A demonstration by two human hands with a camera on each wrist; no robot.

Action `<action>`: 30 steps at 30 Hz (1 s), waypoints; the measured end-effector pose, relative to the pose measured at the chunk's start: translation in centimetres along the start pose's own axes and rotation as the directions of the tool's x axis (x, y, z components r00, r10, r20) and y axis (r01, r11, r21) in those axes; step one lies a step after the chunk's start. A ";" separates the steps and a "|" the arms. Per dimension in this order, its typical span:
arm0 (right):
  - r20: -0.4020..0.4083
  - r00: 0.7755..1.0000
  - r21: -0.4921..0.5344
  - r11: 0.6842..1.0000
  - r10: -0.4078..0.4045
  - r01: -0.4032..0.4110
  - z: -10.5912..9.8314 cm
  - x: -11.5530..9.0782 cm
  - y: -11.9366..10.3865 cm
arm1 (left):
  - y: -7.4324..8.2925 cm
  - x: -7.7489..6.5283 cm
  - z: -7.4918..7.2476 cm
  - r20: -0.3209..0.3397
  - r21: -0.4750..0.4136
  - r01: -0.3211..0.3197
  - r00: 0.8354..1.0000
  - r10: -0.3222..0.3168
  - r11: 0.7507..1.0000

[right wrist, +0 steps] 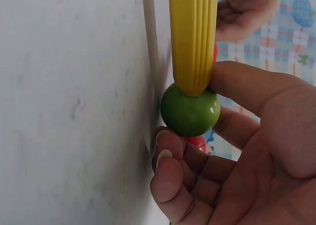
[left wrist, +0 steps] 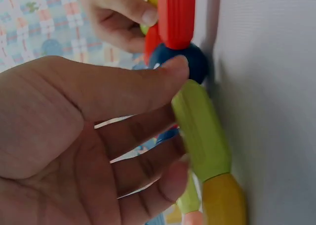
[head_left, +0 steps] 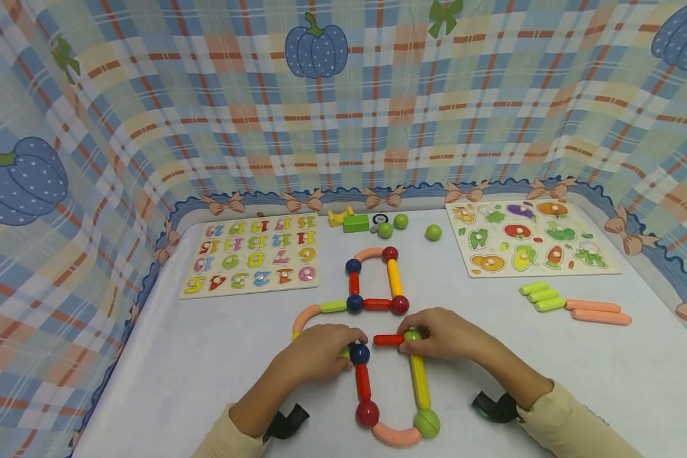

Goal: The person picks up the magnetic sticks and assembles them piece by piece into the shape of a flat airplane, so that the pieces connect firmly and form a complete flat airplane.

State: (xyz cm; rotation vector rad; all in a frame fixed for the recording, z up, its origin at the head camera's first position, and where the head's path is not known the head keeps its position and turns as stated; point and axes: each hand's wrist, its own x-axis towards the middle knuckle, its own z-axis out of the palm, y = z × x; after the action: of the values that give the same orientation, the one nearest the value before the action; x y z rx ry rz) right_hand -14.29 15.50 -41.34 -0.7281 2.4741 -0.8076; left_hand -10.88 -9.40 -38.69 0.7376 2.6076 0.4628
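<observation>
My left hand (head_left: pixel 322 352) holds a dark blue ball (head_left: pixel 359 353), thumb on one side and fingers behind, at the end of a light green stick (left wrist: pixel 201 128). A red stick (head_left: pixel 363 381) runs from that ball to a red ball (head_left: pixel 367 413). Thumb and fingers of my right hand (head_left: pixel 443 334) are round a green ball (right wrist: pixel 190 109). From this ball a long yellow stick (head_left: pixel 420 380) leads to another green ball (head_left: pixel 427 422), and a short red stick (head_left: pixel 388 340) points toward the blue ball, a gap between them. A curved pink piece (head_left: pixel 397 436) joins the near balls.
Beyond the hands lies a closed loop of sticks and balls, with a yellow-orange stick (head_left: pixel 395 277). A number puzzle board (head_left: pixel 252 256) is at left, a vegetable puzzle board (head_left: pixel 529 238) at right. Loose green balls (head_left: pixel 433 232) and a green block (head_left: pixel 356 223) sit at the back; pink sticks (head_left: pixel 601 316) lie right.
</observation>
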 end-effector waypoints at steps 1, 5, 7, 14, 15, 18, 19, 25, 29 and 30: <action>0.006 1.000 -0.002 1.000 -0.010 0.010 0.0 0.0 -0.1 | -0.1 0.0 0.0 -0.003 0.005 -0.009 1.000 0.009 1.000; 0.008 0.999 -0.023 0.999 -0.043 0.043 0.2 0.0 -0.4 | -0.2 0.2 0.4 -0.040 0.012 -0.024 0.999 0.024 1.000; 0.005 0.999 -0.034 0.998 -0.045 0.045 0.3 0.0 -0.5 | -0.2 0.3 0.5 -0.055 0.008 -0.021 0.998 0.021 1.000; -0.023 0.998 -0.088 0.995 -0.051 0.049 0.6 -0.1 -0.8 | -0.2 0.3 0.7 -0.092 0.102 -0.027 0.995 0.037 0.994; -0.030 0.998 -0.092 0.994 -0.061 0.058 0.6 -0.2 -0.8 | -0.2 0.3 0.7 -0.102 0.128 -0.027 0.994 0.040 0.991; -0.045 0.995 -0.092 0.992 -0.088 0.084 0.6 -0.1 -0.8 | -0.4 0.3 0.6 -0.119 0.174 -0.024 0.992 0.045 0.984; -0.049 0.994 -0.091 0.991 -0.099 0.094 0.6 -0.1 -0.7 | -0.5 0.3 0.6 -0.119 0.178 -0.023 0.992 0.044 0.984; -0.061 0.990 -0.082 0.989 -0.131 0.126 0.4 0.4 -0.1 | -1.0 1.0 0.7 -0.106 0.154 -0.018 0.994 0.035 0.988; -0.077 0.986 -0.098 0.986 -0.145 0.137 0.1 0.6 0.0 | -1.3 1.5 0.7 -0.114 0.156 -0.024 0.993 0.042 0.987; -0.082 0.986 -0.097 0.986 -0.146 0.138 0.1 0.7 0.1 | -1.3 1.6 0.7 -0.117 0.157 -0.024 0.992 0.043 0.987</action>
State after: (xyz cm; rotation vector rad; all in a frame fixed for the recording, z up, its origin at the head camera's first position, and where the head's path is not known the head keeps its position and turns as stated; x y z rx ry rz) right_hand -14.80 15.11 -41.62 -0.9299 2.5756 -0.7979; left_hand -12.39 -9.47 -40.26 0.8283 2.7720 0.3252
